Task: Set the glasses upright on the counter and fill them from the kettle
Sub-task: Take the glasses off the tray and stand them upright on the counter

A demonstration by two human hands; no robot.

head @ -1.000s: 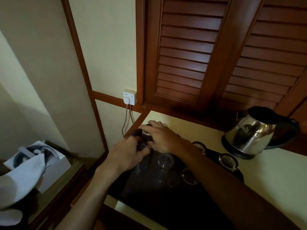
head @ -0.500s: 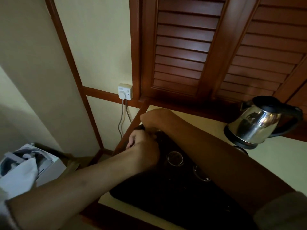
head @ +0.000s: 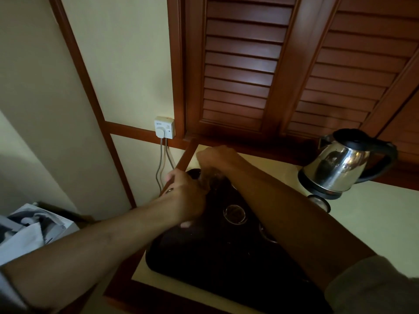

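Glasses on the dark tray (head: pixel 204 264), hands at its far corner.

Your left hand (head: pixel 184 198) and right hand (head: pixel 215 158) curl around a glass (head: pixel 207 177) (each grip unclear in this dimness); it is slick and fragile, so hold its wall. Beyond, the kettle (head: pixel 340 164) stands on the worktop (head: pixel 374 223).

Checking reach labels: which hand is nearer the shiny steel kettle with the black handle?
Right. The right hand is at the dark tray's far corner, left of the steel kettle; the left hand lies further left and nearer the camera.
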